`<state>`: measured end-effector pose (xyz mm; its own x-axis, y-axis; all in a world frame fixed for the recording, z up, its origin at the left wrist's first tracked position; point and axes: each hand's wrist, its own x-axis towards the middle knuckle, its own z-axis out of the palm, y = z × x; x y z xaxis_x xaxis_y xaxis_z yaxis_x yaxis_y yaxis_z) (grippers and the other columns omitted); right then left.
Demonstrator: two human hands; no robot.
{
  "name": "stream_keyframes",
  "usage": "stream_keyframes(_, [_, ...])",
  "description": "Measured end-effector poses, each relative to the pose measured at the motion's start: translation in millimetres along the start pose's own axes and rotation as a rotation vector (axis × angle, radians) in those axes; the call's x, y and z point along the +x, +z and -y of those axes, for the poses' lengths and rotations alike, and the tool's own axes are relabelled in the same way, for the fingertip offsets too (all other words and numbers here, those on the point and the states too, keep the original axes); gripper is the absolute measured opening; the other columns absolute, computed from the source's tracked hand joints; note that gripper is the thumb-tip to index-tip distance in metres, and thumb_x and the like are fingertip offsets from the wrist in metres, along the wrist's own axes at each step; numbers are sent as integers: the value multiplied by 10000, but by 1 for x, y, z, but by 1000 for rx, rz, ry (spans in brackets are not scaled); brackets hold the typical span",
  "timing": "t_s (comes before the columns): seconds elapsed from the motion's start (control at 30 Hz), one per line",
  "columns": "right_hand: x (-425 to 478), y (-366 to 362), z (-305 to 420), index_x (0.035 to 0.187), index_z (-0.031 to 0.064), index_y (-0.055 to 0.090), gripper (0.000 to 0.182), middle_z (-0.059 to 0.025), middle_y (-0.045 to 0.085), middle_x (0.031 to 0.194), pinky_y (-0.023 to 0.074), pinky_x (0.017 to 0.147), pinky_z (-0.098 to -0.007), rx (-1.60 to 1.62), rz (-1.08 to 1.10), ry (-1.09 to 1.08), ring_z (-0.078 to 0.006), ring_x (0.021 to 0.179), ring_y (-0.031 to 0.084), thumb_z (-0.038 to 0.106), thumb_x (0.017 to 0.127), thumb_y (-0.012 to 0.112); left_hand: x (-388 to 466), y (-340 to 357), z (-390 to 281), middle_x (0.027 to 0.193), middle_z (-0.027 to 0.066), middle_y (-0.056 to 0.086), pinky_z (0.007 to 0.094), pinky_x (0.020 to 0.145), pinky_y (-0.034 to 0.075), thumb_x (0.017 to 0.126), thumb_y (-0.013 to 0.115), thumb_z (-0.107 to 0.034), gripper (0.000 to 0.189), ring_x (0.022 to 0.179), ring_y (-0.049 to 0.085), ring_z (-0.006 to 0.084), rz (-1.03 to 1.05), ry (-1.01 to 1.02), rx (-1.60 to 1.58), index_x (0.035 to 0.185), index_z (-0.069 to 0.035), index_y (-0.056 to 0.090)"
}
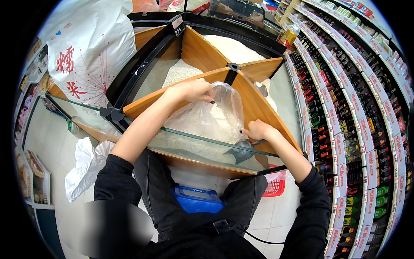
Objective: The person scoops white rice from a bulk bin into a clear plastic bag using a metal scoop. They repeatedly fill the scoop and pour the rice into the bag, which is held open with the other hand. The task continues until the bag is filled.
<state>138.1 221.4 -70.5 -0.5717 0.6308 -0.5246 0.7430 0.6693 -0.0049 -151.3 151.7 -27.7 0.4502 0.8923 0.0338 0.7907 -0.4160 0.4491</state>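
A clear plastic bag [200,118] with white grain, probably rice, showing in or through it lies in the front compartment of a wooden-walled bin. My left hand [195,90] pinches the bag's upper edge, above the wooden divider [155,94]. At the bag's right side, my right hand [260,131] has its fingertips closed on the plastic. Just under that hand a grey scoop [241,151] rests on the loose grain [194,144], seen partly through the front glass panel [213,141]. How much grain is inside the bag is hard to tell.
Neighbouring compartments hold white grain [181,73], one with a metal scoop [261,89]. A large white printed sack [90,55] stands left. Bottle-filled shelves [336,129] line the right. A blue stool [197,199] is between the knees, a red basket [275,186] beside them.
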Motion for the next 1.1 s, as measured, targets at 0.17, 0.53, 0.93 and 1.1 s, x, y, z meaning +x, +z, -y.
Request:
stream_keyframes(0.17, [16,-6,1,940,-95,697,475,-316,686,939,544,863,-457,238,20,61,-426,941,683,352,947,534,-8,-1,-2,833,152,667,391,760,501,875,639,-96,121,838,638,297,-73,34,-14,868,13,691])
stream_keyframes(0.53, [8,-22,-1,756,-60,647,275,-123,700,675,595,581,-299,604,-312,-107,-182,621,714,131,903,515,-30,-1,-13,832,132,547,382,739,492,932,581,-86,173,783,596,273,-209,-113,-118,822,48,586])
stream_keyframes(0.93, [-18,-73,-10,747,-7,601,253,-49,645,737,581,622,-283,1028,-576,-261,-117,674,648,127,945,519,-75,-35,-30,768,66,543,276,567,505,1007,513,-124,218,638,579,139,-466,-160,-244,866,40,538])
stream_keyframes(1.1, [-36,-105,-8,767,15,609,279,-49,645,744,580,636,-266,1132,-658,-343,-104,696,647,171,981,523,-78,-58,-37,772,6,527,263,607,522,1020,492,-115,211,688,548,90,-613,-126,-267,888,39,550])
